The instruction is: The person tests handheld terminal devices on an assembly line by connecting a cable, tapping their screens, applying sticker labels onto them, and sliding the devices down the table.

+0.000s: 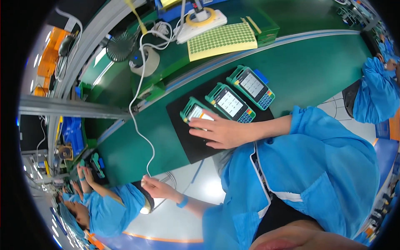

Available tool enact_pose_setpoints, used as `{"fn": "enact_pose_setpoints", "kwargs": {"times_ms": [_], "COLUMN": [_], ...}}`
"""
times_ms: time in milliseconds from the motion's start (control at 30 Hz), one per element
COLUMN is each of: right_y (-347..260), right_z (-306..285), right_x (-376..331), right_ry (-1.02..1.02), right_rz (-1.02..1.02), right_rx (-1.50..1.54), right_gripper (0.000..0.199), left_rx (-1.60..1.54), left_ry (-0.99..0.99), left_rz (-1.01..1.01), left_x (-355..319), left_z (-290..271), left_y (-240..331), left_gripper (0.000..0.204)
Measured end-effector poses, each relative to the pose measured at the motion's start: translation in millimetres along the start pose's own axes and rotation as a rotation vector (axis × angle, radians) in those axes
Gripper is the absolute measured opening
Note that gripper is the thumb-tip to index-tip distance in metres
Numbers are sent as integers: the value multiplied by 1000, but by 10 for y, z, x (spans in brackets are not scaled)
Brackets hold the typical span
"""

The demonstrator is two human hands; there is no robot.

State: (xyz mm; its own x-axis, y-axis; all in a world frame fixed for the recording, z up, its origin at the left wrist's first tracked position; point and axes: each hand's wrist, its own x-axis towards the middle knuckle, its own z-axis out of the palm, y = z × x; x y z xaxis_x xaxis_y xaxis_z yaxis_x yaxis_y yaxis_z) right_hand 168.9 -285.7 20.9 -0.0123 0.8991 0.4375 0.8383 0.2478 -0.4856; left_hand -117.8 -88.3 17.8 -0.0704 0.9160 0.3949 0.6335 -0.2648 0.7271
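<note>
Three green handheld payment terminals lie side by side on a black mat (183, 141). The leftmost terminal (192, 109) is partly hidden under my right hand (225, 131), whose fingers are spread over its lit screen and keypad area. Beside it are the middle terminal (230, 103) and the right terminal (252, 85), both with lit screens and coloured keys. My left hand (160, 188), closed in a pinch at the bench's near edge, grips the end of a white cable (143, 135). The cable's plug is mostly hidden by the fingers.
The cable runs up past a metal post (75, 107) toward a white power strip (202, 26). A yellow sheet of green round stickers (223, 41), a tape roll (146, 62) and a small fan (120, 48) sit behind. Co-workers in blue sit at left (112, 208) and right (377, 89).
</note>
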Motion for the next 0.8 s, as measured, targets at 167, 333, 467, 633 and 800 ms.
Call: {"fn": "enact_pose_setpoints", "kwargs": {"times_ms": [167, 333, 467, 633, 800], "right_y": [288, 979, 1595, 1780, 1470], "right_z": [-591, -1234, -1591, -1804, -1557], "right_x": [49, -155, -358, -369, -375], "right_ry": [293, 356, 272, 234, 305], "right_rz": [56, 403, 435, 319, 330], "right_rx": [-160, -562, -626, -508, -552], "right_gripper": [61, 64, 59, 57, 61], "left_rx": [-293, -390, -246, -206, -247], "left_ry": [-461, -558, -490, -525, -510], "left_rz": [45, 192, 267, 227, 224], "left_x": [-303, -555, -553, -548, -627], "left_z": [618, 1072, 1140, 1092, 1105], "left_y": [198, 433, 613, 629, 642], "left_gripper": [28, 19, 18, 23, 22]}}
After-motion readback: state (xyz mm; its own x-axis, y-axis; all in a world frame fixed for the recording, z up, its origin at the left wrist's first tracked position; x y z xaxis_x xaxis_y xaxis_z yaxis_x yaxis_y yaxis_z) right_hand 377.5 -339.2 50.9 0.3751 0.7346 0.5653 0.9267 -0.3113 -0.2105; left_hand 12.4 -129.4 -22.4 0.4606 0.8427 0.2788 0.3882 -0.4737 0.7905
